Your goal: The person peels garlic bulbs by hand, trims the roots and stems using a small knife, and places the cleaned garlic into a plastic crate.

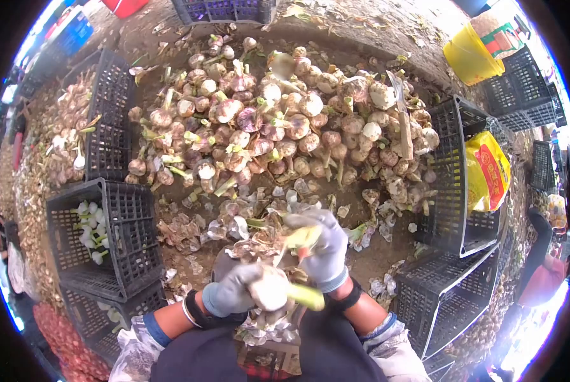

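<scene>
A grey-gloved left hand of mine [234,291] is closed around a pale garlic bulb [270,291], whose thick green stem points right. My right hand [323,245], also gloved in grey, is closed just above and to the right of the bulb. Something yellowish with a reddish part shows at its fingers; motion blur hides what it is. Peeled papery skins [269,334] lie below the bulb, between the knees. Beyond both hands spreads a large heap of garlic bulbs [247,121] with stems on.
A wooden-handled blade [404,130] lies on the heap's right side. Black crates stand at left [135,239] and right [447,178]; the left one holds white peeled garlic [93,232], the right one a yellow bag [485,172]. A yellow bucket [469,57] stands at upper right.
</scene>
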The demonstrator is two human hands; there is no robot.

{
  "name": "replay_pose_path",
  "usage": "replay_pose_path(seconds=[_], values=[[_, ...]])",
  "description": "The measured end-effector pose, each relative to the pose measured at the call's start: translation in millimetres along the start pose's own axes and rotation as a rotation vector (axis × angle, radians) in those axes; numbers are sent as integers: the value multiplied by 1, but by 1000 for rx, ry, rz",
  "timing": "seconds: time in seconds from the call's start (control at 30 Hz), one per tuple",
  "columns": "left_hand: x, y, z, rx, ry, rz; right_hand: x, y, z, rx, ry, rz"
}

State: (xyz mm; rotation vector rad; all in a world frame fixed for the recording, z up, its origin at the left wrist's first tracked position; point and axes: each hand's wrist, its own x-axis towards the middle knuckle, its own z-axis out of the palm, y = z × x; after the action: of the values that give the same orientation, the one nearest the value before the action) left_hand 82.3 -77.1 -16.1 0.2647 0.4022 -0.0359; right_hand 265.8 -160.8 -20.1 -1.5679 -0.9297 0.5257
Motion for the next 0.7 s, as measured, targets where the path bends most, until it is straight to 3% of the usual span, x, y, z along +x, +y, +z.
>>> replay_pose_path(seconds=[0.07, 0.17, 0.2, 0.3, 0.33, 0.37, 0.43, 0.53, 0.7], values=[[0, 6, -22, 36, -136, -85, -3, 15, -2, 180, -42, 83], [10, 25, -8, -289, 70, -2, -5, 30, -13, -431, -285, -24], [10, 27, -6, -311, -9, 29, -6, 26, -11, -692, -225, -14], [9, 20, -19, 37, 29, 185, -4, -3, -11, 55, -170, 153], [7, 20, -19, 147, 71, 219, -1, -16, -19, 16, -368, 162], [9, 19, -15, 264, 135, 287, -11, -20, -8, 415, -315, 368], [11, 15, 1, 494, 269, 415, -19, -28, 6, 637, -221, 543], [10, 12, 3, 543, 263, 431, -16, -33, 11, 691, -205, 678], [12, 13, 2, 419, 228, 438, -17, -28, 3, 635, -303, 562]])
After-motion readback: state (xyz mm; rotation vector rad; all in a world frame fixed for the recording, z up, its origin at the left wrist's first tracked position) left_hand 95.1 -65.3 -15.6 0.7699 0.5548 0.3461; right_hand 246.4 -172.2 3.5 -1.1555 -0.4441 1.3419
